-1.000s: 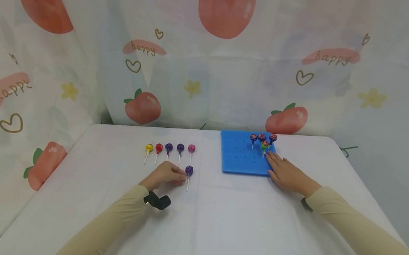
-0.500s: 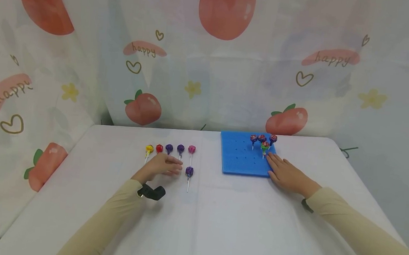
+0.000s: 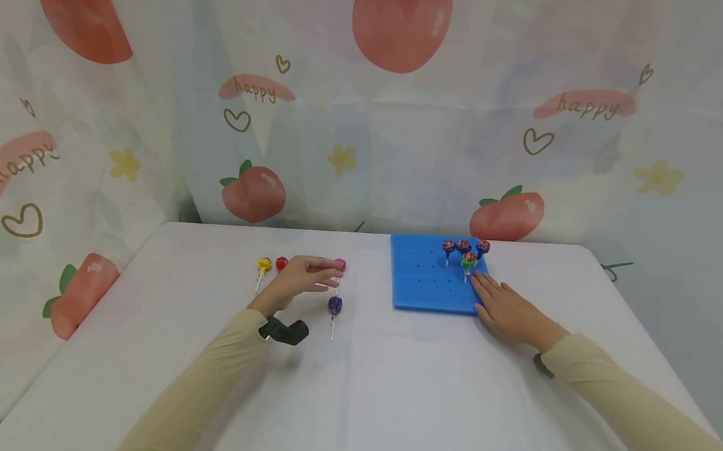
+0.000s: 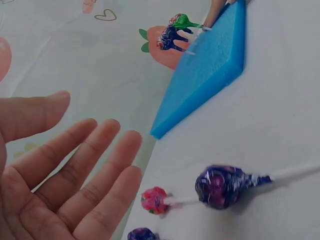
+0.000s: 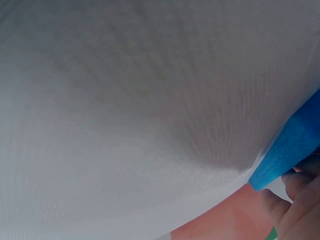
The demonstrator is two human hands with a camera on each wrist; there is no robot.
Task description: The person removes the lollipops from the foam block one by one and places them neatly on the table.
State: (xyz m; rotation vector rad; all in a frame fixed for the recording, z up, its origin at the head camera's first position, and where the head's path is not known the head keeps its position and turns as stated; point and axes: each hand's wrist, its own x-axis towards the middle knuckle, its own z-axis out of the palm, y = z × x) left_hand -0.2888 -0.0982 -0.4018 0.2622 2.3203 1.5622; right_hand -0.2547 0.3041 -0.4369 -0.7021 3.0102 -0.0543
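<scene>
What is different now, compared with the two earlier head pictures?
The left hand, open, moved from beside the front purple lollipop leftward, then forward and right; it now overlaps the pink lollipop in the head view. No visible lollipop shifted. The right hand stays at the edge of the blue foam board, and the upright lollipops remain in it.

Curtained-off booth, by look of it; whether home, office or lab surrounds it, can't tell. Smooth white tabletop, far right corner rounded, serves as work surface. Pale creased curtain, printed with red peaches, gold hearts and word "happy", hangs behind far edge and alongside left edge. Near far edge, square blue foam board bearing shiny-wrapped lollipops. Black strapped device at person's beige left cuff.
</scene>
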